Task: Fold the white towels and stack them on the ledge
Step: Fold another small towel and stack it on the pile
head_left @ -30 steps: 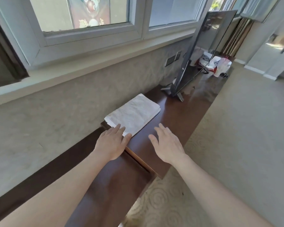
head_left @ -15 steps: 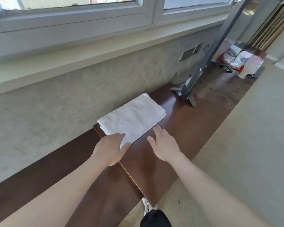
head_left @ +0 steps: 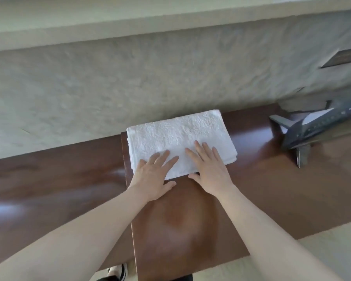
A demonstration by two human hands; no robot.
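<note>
Two hands flat on towel (head_left: 178, 136), brown ledge (head_left: 190, 220)

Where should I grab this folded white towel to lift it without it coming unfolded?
Judging by its pose, take the folded towel by both short ends, from left and right. The layered edges show at its right end, so pinching through the whole stack there should keep the folds together.

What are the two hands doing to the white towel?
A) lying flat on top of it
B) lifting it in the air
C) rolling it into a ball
A: the left hand and right hand lie flat, fingers straight, on the folded towel, which rests on the brown ledge.
</note>
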